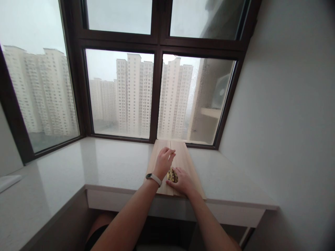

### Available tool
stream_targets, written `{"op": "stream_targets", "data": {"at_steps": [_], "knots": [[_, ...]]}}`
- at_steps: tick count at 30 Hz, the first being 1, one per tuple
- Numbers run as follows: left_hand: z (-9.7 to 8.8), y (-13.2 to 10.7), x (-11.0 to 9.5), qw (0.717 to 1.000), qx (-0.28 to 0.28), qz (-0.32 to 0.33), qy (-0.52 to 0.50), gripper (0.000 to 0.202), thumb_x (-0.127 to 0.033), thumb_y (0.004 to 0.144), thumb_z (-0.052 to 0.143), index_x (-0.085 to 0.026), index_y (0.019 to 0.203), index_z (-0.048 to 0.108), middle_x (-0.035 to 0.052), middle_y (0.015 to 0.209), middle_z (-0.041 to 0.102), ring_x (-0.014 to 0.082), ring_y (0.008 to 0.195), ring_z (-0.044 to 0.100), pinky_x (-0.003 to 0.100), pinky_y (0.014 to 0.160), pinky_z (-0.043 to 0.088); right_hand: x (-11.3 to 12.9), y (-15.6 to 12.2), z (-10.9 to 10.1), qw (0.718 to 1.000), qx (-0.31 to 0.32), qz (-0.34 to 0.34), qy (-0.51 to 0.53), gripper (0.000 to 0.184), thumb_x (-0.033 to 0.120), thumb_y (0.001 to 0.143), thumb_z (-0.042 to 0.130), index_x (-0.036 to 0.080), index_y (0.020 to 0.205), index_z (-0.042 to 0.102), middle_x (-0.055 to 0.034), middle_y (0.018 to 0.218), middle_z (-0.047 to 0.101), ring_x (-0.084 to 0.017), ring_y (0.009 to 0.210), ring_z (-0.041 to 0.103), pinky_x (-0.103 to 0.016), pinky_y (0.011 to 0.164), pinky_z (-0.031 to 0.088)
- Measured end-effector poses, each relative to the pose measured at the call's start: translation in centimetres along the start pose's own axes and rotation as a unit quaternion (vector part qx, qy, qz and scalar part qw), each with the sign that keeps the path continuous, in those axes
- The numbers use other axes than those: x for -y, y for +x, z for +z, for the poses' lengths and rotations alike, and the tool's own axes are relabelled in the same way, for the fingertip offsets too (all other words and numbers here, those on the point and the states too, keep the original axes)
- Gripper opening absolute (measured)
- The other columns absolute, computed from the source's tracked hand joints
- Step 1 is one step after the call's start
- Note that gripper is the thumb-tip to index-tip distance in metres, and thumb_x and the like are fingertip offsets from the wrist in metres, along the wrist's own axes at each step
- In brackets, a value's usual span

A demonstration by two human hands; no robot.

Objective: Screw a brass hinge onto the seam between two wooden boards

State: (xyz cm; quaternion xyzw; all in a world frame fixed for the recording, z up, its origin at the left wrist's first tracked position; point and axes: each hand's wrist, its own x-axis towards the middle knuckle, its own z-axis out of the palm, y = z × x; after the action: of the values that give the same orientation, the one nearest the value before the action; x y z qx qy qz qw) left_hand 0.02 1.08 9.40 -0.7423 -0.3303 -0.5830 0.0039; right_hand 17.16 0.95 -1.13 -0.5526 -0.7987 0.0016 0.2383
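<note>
Two pale wooden boards lie side by side on the white countertop, with a narrow seam between them. A gold-coloured ornamental hinge with dark spots rests over the seam near their front end. My right hand is closed on it, the thumb along its near edge and the fingers at its far side. Just above and beyond the hinge hovers my left hand, its fingertips pinched together. Whatever they hold is too small to make out. A watch band circles my left wrist.
The white countertop runs along dark-framed windows, and the boards reach back to the frame. A grey wall stands on the right. A white flat object lies at the far left.
</note>
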Motion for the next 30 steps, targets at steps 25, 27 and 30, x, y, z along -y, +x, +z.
{"op": "stream_targets", "data": {"at_steps": [25,27,30], "knots": [[0.21,-0.07,0.22,1.000,-0.001,-0.001,-0.015,0.021,-0.024,0.099,0.056,-0.024,0.114,0.070,0.0063,0.105,0.069,0.0189,0.100,0.066,0.035,0.092,0.056,0.18,-0.06,-0.31,1.000,0.013,0.008,0.010,0.092,0.078,0.074,0.061,0.021,0.146,0.051,-0.0145,0.148,0.050,-0.034,0.139,0.041,-0.045,0.117,0.027],[0.28,-0.11,0.20,1.000,-0.003,0.004,-0.014,0.022,-0.024,0.100,0.055,-0.024,0.116,0.070,0.0069,0.109,0.069,0.0193,0.104,0.066,0.036,0.094,0.056,0.22,-0.09,-0.33,1.000,0.011,0.006,0.007,0.092,0.079,0.075,0.060,0.020,0.146,0.051,-0.0150,0.148,0.050,-0.034,0.139,0.041,-0.044,0.117,0.027],[0.51,-0.25,0.23,1.000,-0.006,0.014,-0.026,0.027,-0.021,0.101,0.050,-0.024,0.119,0.069,0.0082,0.125,0.066,0.0202,0.117,0.063,0.039,0.103,0.053,0.30,-0.14,-0.39,1.000,0.006,0.001,0.008,0.091,0.078,0.076,0.060,0.020,0.145,0.052,-0.0148,0.148,0.051,-0.033,0.138,0.042,-0.044,0.116,0.028]]}}
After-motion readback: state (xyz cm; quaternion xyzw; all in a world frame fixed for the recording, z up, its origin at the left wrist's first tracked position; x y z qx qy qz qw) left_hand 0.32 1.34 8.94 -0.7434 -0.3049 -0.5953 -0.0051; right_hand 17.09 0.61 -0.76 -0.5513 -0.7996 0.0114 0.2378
